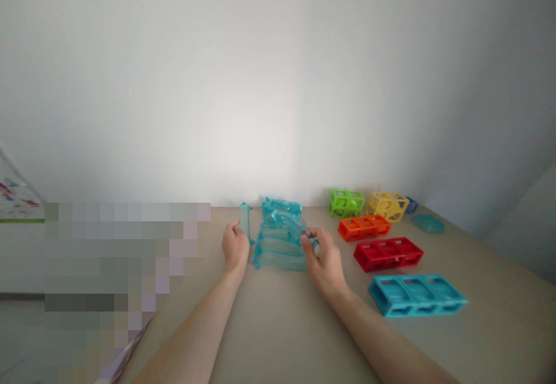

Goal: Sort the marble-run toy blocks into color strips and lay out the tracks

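My left hand (236, 248) is closed around a straight, translucent blue plastic track piece (244, 219), held upright with small connectors at its ends. In my right hand (325, 262), thumb and fingers pinch the end of a curved translucent blue track piece (289, 220), which arches to the left above the table. Between and beyond my hands, several flat translucent blue pieces (278, 261) lie side by side. Behind them is a small pile of similar translucent pieces (284, 205). The curved piece partly covers those under it, so their outlines blur together.
On the right of the table (269, 326) stand open block frames: teal (417, 296), red (388, 255), orange (364, 227), green (346, 204), yellow (387, 206) and dark blue (410, 205). A translucent blue piece (428, 223) lies near the right edge. A wall (260, 83) rises behind.
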`<move>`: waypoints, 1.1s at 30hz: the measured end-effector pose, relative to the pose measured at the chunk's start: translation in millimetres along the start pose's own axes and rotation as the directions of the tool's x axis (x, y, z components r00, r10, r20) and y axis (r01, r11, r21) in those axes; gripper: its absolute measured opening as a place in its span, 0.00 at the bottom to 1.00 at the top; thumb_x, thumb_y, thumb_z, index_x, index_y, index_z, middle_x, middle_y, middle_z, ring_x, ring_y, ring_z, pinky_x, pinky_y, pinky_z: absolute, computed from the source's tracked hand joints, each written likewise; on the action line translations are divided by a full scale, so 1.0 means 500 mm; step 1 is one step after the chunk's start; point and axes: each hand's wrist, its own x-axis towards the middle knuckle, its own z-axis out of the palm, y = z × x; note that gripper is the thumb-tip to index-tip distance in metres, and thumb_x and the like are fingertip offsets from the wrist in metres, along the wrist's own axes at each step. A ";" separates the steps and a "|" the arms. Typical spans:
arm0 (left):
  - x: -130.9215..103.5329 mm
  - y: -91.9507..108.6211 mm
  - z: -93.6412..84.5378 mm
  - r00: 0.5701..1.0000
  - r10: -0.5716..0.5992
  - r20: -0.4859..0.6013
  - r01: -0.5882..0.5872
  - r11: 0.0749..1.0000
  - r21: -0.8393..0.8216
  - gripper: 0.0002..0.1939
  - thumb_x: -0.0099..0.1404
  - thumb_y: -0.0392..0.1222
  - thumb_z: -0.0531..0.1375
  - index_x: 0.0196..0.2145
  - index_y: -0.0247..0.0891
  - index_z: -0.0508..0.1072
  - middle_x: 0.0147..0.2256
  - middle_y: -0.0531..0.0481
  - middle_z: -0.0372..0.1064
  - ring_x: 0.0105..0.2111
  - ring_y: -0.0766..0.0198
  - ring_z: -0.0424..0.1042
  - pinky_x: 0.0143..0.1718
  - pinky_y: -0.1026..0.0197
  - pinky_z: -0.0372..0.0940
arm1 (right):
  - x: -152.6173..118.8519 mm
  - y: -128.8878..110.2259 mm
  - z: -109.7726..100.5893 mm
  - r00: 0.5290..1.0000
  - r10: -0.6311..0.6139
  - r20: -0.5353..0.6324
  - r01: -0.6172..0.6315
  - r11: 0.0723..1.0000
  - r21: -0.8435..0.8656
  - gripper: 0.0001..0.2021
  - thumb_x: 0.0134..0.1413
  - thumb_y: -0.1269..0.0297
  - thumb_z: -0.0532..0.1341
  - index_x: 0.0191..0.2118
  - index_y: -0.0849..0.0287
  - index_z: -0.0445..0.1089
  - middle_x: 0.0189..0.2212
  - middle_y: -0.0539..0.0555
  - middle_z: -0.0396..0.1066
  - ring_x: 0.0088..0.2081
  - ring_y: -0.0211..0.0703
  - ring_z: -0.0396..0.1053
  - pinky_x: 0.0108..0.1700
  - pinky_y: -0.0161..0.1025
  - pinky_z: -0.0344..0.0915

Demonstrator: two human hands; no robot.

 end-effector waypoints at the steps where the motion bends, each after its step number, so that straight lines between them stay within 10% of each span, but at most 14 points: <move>1: -0.001 0.005 -0.001 1.000 0.002 -0.005 -0.001 1.000 0.027 0.07 0.60 0.40 0.55 0.34 0.40 0.72 0.26 0.48 0.68 0.28 0.59 0.70 0.30 0.59 0.64 | 0.000 0.001 0.000 0.999 0.033 -0.018 -0.033 0.999 0.002 0.10 0.62 0.57 0.53 0.37 0.57 0.65 0.35 0.57 0.73 0.39 0.48 0.69 0.42 0.43 0.64; 9: -0.039 0.080 -0.005 0.988 0.135 0.069 -0.139 0.988 0.071 0.08 0.59 0.44 0.58 0.30 0.39 0.75 0.30 0.46 0.69 0.35 0.58 0.70 0.39 0.58 0.64 | -0.002 -0.006 -0.004 0.995 -0.030 -0.091 0.029 1.000 -0.007 0.09 0.63 0.58 0.53 0.40 0.57 0.66 0.35 0.57 0.73 0.39 0.47 0.70 0.43 0.43 0.65; 15: -0.108 0.119 0.009 0.865 0.105 0.491 0.026 0.967 -0.253 0.19 0.63 0.56 0.54 0.27 0.38 0.72 0.20 0.51 0.65 0.18 0.64 0.65 0.18 0.64 0.60 | -0.011 -0.042 0.005 0.925 -0.367 0.096 0.377 0.918 -0.126 0.07 0.63 0.66 0.56 0.43 0.53 0.70 0.48 0.57 0.71 0.47 0.49 0.66 0.48 0.47 0.63; 20: -0.109 0.121 0.013 0.912 0.077 0.403 0.054 0.951 -0.304 0.10 0.60 0.47 0.56 0.29 0.38 0.71 0.25 0.51 0.70 0.25 0.62 0.70 0.26 0.62 0.66 | -0.025 -0.058 0.013 0.878 -0.421 0.228 0.431 0.902 0.008 0.16 0.60 0.64 0.59 0.53 0.55 0.64 0.56 0.59 0.63 0.54 0.49 0.64 0.55 0.45 0.62; 27: -0.110 0.119 0.004 0.934 0.100 0.343 -0.022 0.974 -0.226 0.12 0.62 0.43 0.55 0.22 0.41 0.67 0.19 0.52 0.66 0.19 0.64 0.66 0.23 0.63 0.62 | 0.022 -0.037 0.041 0.976 -0.219 -0.023 0.194 0.907 -0.373 0.15 0.63 0.67 0.52 0.54 0.61 0.63 0.52 0.62 0.68 0.52 0.52 0.64 0.54 0.51 0.55; 33: -0.113 0.102 0.004 0.927 0.099 0.361 -0.049 0.988 -0.144 0.11 0.63 0.45 0.54 0.26 0.39 0.68 0.18 0.54 0.64 0.17 0.65 0.65 0.21 0.64 0.60 | 0.049 -0.023 0.058 0.954 -0.167 0.250 0.281 0.792 -0.543 0.30 0.57 0.76 0.52 0.66 0.60 0.49 0.64 0.62 0.56 0.55 0.53 0.61 0.53 0.50 0.51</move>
